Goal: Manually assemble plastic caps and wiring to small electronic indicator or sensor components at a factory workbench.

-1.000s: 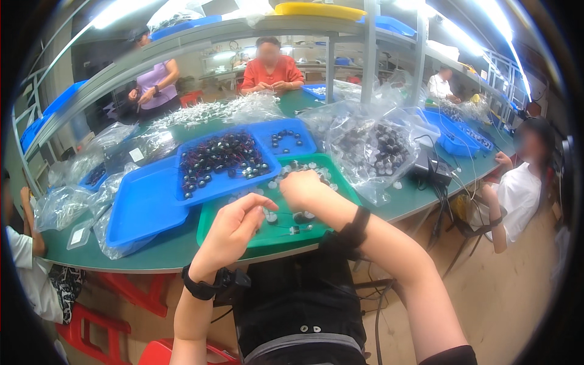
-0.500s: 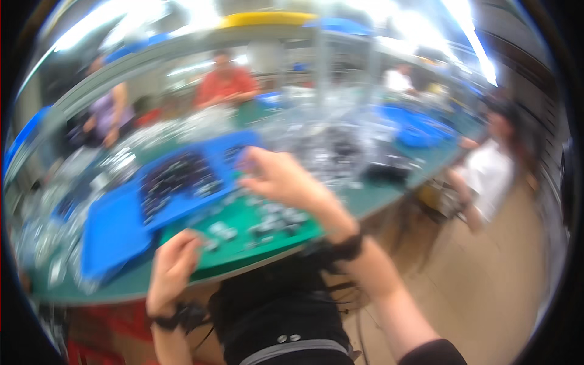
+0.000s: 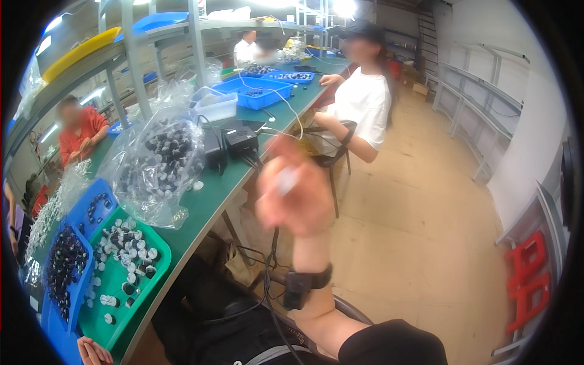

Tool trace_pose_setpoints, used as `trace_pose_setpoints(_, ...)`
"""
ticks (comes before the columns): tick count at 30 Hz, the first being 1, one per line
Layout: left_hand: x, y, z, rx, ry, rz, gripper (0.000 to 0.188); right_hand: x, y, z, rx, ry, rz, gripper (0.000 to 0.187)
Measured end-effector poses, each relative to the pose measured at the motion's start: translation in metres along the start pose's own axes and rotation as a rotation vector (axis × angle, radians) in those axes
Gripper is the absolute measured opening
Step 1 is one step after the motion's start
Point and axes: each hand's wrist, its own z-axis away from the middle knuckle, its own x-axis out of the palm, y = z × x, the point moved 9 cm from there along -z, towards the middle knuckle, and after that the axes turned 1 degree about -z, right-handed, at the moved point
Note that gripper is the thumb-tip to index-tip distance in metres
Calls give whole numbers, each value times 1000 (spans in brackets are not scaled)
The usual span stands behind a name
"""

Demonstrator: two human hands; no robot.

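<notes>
My right hand (image 3: 298,198) is raised in the middle of the picture, in front of the floor and off the table's edge. It is blurred, its fingers closed around a small white piece (image 3: 287,180). My left hand (image 3: 95,353) shows only by its bent fingers at the lower left, beside the near corner of a green tray (image 3: 125,325); whatever they hold is hidden. Loose round black-and-white parts (image 3: 131,258) lie in the green tray. Beside it, a blue tray (image 3: 81,310) carries many small dark parts (image 3: 64,267).
A clear plastic bag (image 3: 161,164) of similar parts sits on the green table (image 3: 210,188), near black boxes with cables (image 3: 240,139). Farther along stand a blue bin (image 3: 271,87) and a seated person in white (image 3: 362,97). Red stools (image 3: 528,283) stand at the right.
The view has swung right, so the trays now appear at the left. My right hand has moved from over the trays to beyond the table's edge. My left hand is mostly out of the picture.
</notes>
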Motion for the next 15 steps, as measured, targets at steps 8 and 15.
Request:
trace_pose_setpoints(8, -7, -3, 19, -61, -33, 347, 15, 100, 14, 57, 190, -903, -37, 24)
trace_pose_setpoints(15, -30, -27, 45, -80, 5, 507, 15, 109, 79, 87, 651, -875, 43, 24)
